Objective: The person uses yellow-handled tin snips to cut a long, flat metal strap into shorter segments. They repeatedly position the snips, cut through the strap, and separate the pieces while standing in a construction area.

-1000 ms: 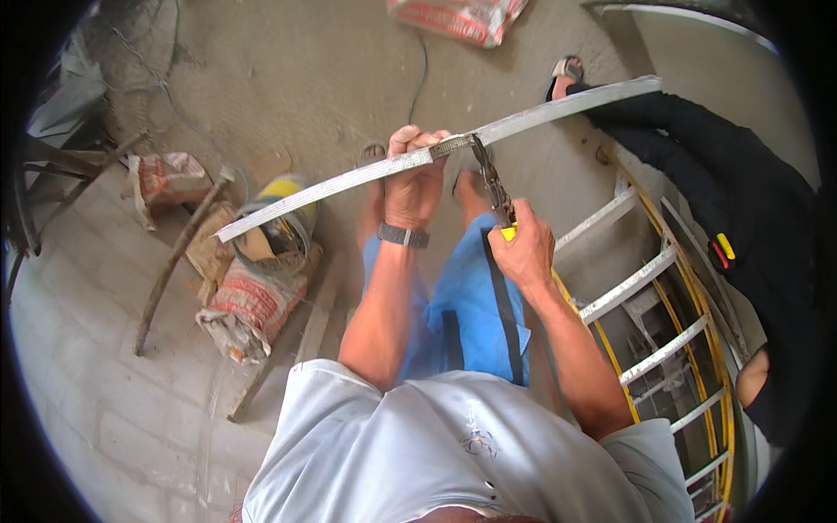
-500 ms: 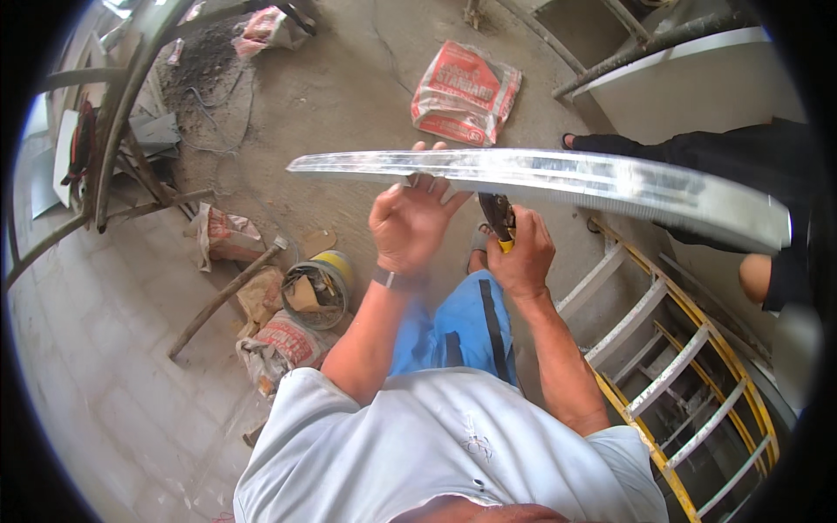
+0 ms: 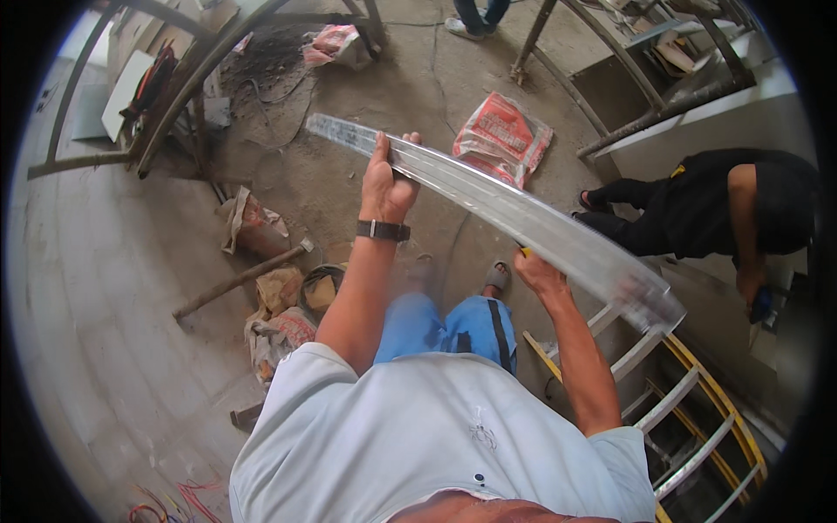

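Observation:
A long, shiny metal channel point(image 3: 510, 209) slants across in front of me, its left end farther away and its right end nearer. My left hand point(image 3: 389, 187), with a dark band at the wrist, is closed around the channel near its far left end. Below the channel's middle, my right hand point(image 3: 542, 275) is closed on tin snips point(image 3: 525, 251). Only a bit of their yellow handle shows; the channel hides the rest.
A yellow-and-white ladder point(image 3: 689, 383) stands at lower right, close to the channel's near end. A person in black point(image 3: 715, 200) bends at the right. A red-and-white sack point(image 3: 503, 135) lies ahead. Scaffold frames point(image 3: 196, 78), sacks and a wooden pole point(image 3: 240, 281) are at the left.
The channel has swung from nearly level to a slant, its right end coming nearer me. My left hand has gone from open fingers to gripping it. The person in black now shows more fully.

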The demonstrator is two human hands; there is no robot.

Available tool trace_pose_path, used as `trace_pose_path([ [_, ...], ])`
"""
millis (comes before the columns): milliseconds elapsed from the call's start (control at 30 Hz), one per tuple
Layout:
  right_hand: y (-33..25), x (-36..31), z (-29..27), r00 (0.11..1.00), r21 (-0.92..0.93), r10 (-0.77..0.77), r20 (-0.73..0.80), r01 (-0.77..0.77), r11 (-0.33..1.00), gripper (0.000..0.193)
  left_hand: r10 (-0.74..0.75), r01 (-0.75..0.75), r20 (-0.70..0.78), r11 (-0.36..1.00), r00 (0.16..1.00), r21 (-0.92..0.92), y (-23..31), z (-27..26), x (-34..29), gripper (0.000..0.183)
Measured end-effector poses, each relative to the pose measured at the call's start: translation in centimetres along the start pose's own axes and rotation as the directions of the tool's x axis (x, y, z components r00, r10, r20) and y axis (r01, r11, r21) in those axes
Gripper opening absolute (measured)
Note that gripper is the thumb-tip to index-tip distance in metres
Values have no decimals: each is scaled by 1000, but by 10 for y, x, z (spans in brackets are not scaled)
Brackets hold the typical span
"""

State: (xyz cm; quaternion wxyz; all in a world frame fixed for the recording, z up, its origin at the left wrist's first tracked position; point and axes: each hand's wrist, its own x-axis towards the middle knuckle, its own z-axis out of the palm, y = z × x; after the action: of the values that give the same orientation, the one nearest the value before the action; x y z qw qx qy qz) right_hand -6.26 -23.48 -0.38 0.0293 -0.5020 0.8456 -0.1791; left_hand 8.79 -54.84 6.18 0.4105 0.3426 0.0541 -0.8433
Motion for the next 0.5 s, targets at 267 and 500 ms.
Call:
trace_pose_path([
  [267, 35, -66, -15, 887, 440, 297, 355, -438, 784, 70, 54, -80, 243, 992, 969, 96, 50, -14, 59, 44],
  [500, 61, -26, -38, 940, 314, 271, 208, -327, 892, 78, -72, -123, 210, 611, 975, 782, 117, 25, 95, 64],
])
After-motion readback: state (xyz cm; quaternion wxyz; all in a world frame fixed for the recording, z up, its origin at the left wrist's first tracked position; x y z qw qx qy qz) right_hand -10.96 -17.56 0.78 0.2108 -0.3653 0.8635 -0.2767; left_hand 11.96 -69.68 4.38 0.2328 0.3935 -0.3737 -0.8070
